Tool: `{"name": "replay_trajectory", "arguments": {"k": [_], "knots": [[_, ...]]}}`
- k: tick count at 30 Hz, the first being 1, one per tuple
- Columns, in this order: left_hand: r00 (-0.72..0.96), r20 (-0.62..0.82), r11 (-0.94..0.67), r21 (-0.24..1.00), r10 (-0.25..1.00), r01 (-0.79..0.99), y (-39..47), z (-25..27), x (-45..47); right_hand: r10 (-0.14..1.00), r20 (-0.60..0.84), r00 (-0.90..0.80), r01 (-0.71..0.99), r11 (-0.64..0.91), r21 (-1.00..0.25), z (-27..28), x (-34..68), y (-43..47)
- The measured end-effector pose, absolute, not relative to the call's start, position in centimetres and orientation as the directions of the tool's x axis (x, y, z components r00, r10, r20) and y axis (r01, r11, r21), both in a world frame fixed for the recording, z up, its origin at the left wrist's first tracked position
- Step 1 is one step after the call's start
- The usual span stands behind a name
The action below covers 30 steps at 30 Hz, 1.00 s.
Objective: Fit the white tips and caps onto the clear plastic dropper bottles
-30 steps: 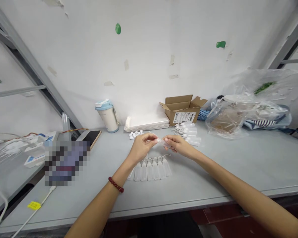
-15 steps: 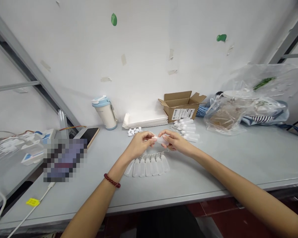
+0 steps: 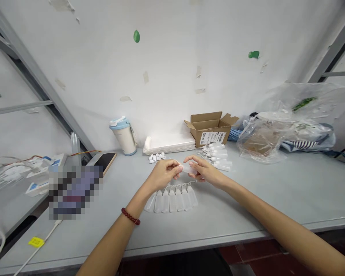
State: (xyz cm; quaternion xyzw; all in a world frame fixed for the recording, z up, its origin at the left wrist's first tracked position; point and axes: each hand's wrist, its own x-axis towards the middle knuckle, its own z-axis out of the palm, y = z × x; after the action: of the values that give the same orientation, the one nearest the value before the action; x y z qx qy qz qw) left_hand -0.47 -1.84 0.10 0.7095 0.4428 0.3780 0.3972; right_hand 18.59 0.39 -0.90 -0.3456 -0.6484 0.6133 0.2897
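Note:
Between my hands is a small translucent plastic bottle [image 3: 187, 168], held above the table. My left hand [image 3: 167, 171] pinches its neck end with thumb and fingers. My right hand [image 3: 202, 168] grips the body from the other side. Just below lies a fanned row of several flat clear bottles [image 3: 172, 201], joined by thin looped tubes or cords at their tops. Behind the left hand sits a heap of small white caps [image 3: 157, 157]. Beyond the right hand is a pile of more clear bottles [image 3: 218, 155] with white tops.
At the back stand a white-and-blue tumbler [image 3: 123, 138], a stack of white trays or sheets [image 3: 171, 145] and an open cardboard box [image 3: 209, 132]. A clear plastic bag [image 3: 261, 140] lies right. A phone [image 3: 106, 161], a blurred-out object and cables occupy the left of the grey table [image 3: 232, 218].
The view has tilted up slightly, so everything sits lower in it. My right index finger has lifted and straightened somewhat; both hands still hold the bottle.

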Motion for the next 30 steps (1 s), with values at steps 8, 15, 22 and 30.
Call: {"name": "replay_trajectory", "arguments": {"k": [8, 15, 22, 30], "knots": [[0.292, 0.155, -0.260, 0.894, 0.944, 0.366, -2.2, 0.4, -0.1, 0.825, -0.056, -0.562, 0.081, -0.013, -0.997, -1.2, 18.7, 0.5], [0.188, 0.066, -0.127, 0.934, 0.980, 0.333, -1.9, 0.3, -0.2, 0.838, 0.140, -0.528, 0.148, 0.253, -0.956, -1.6, 18.4, 0.5], [0.249, 0.153, -0.227, 0.925, 0.956, 0.304, -1.9, 0.1, -0.1, 0.831, 0.159, -0.534, 0.231, 0.323, -0.918, -1.5, 19.0, 0.6], [0.254, 0.257, -0.334, 0.882, 0.932, 0.333, -2.2, 0.3, -0.1, 0.812, 0.071, -0.579, 0.114, 0.166, -0.980, -1.4, 19.3, 1.1]]}}
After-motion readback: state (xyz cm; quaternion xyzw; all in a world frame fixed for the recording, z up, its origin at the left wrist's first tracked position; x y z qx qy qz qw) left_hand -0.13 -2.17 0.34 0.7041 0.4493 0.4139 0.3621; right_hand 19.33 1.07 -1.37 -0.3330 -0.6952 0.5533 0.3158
